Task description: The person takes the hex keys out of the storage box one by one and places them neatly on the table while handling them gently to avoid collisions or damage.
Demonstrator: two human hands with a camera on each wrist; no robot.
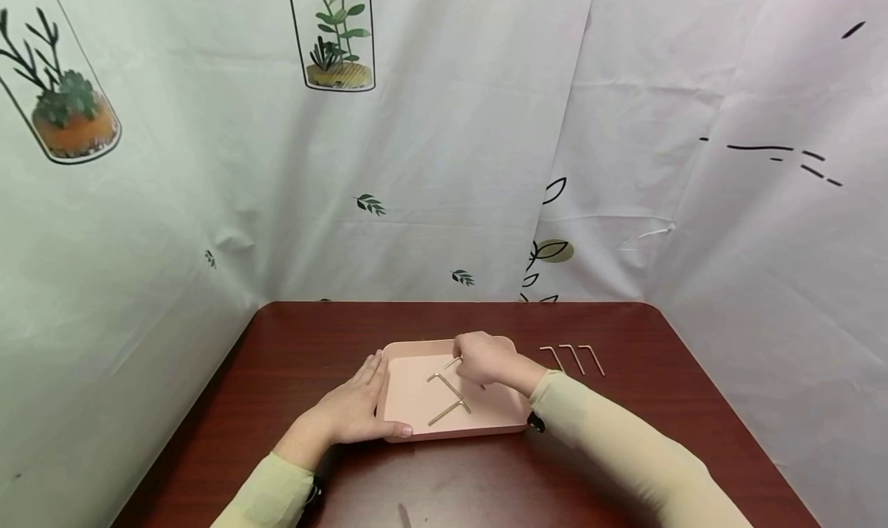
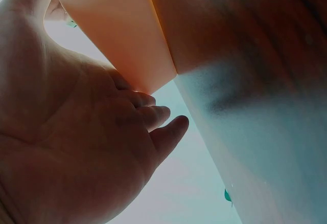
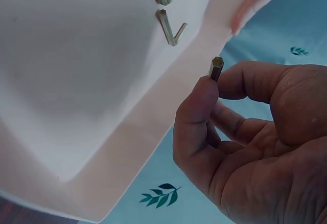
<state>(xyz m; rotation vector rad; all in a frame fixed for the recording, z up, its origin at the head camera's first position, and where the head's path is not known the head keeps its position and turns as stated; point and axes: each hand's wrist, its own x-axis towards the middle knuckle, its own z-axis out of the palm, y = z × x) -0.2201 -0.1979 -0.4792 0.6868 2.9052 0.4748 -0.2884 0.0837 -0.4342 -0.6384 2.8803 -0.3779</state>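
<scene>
My right hand (image 1: 483,357) is over the back right part of a shallow pink tray (image 1: 412,389). Between its thumb and forefinger it pinches a brass-coloured hex key (image 3: 216,68), whose six-sided end shows in the right wrist view. More L-shaped hex keys (image 1: 447,414) lie loose on the tray floor, one close to another. My left hand (image 1: 354,407) rests against the tray's left side, fingers extended along the outer wall, thumb at the front edge. The left wrist view shows those fingers beside the tray wall (image 2: 127,35).
Three more hex keys (image 1: 573,359) lie side by side on the dark red wooden table (image 1: 624,420), right of the tray. A white cloth (image 1: 444,166) printed with plants hangs behind the table and along both sides.
</scene>
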